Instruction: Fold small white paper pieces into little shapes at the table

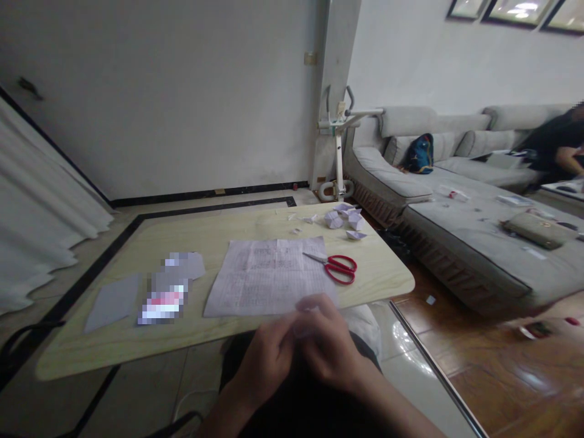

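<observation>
My left hand (276, 347) and my right hand (328, 340) meet over my lap at the table's near edge, fingers curled together. A pale bit shows between the fingers, but blur and the hands hide what it is. Just beyond them lies a large creased printed sheet (269, 277) of paper. Red-handled scissors (340, 269) rest partly on its right side, blades pointing left. Several small folded paper pieces (334, 219) sit at the table's far right corner, with small paper scraps (296, 231) to their left.
On the left of the pale wooden table (182, 340) lie a sheet of plain paper (114, 301) and a lit, pixelated phone-like object (162, 304). A grey sofa (465, 243) holding bags stands to the right, with a person (554, 143) at its far end.
</observation>
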`<state>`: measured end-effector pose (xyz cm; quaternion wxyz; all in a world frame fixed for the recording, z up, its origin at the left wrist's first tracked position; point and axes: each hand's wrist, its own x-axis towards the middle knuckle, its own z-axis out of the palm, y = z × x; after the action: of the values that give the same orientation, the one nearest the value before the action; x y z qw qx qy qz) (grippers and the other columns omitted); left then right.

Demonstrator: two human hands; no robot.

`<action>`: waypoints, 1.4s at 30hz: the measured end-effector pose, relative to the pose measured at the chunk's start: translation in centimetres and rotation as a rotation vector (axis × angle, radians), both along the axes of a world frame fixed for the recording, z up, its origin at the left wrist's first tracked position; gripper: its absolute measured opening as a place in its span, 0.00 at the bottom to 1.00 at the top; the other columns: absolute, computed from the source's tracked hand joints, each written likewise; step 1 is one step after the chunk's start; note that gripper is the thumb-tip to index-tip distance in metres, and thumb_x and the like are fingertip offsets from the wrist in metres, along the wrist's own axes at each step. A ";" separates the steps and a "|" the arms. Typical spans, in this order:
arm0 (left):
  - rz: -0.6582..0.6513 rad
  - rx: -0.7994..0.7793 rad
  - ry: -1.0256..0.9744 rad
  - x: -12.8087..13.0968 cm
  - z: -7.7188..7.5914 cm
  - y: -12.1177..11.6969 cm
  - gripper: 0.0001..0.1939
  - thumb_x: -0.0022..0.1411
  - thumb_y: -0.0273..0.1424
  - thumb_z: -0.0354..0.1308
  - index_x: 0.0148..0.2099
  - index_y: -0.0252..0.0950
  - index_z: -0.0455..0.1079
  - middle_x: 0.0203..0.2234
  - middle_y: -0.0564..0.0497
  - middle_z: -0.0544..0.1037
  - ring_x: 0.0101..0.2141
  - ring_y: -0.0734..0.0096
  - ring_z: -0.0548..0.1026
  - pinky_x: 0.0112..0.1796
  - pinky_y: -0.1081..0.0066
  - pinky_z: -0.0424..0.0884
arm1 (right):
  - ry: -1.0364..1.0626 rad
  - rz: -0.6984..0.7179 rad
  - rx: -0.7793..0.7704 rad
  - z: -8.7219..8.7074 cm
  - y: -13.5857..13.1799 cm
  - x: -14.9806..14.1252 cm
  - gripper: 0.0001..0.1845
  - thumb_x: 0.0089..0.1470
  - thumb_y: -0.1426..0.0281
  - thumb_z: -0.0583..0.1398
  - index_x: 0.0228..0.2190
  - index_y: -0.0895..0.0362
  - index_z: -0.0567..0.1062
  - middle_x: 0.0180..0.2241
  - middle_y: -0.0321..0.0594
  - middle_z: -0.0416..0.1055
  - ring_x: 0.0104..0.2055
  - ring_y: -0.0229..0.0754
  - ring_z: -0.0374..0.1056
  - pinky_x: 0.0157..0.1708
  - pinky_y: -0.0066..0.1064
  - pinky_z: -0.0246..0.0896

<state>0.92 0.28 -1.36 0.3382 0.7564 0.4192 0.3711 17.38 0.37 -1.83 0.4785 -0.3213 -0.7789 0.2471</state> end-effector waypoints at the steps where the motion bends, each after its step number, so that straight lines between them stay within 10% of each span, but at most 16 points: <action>1: 0.000 0.002 -0.005 0.0 0.0 0.0 0.17 0.67 0.23 0.49 0.52 0.40 0.73 0.41 0.50 0.82 0.38 0.67 0.80 0.41 0.75 0.73 | -0.006 -0.006 0.004 0.0 0.0 0.0 0.18 0.43 0.82 0.56 0.37 0.55 0.69 0.46 0.45 0.63 0.46 0.48 0.64 0.43 0.39 0.66; 42: 0.006 0.012 -0.065 -0.3 -0.4 -0.2 0.18 0.65 0.22 0.49 0.50 0.40 0.74 0.39 0.49 0.82 0.38 0.65 0.79 0.41 0.71 0.74 | 0.019 0.033 -0.012 0.7 -0.2 -0.1 0.23 0.41 0.82 0.56 0.40 0.53 0.71 0.46 0.45 0.62 0.47 0.48 0.64 0.44 0.40 0.67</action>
<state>0.62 0.09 -1.77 0.3457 0.7449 0.4080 0.3989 17.29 0.15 -1.15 0.4797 -0.3088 -0.7781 0.2627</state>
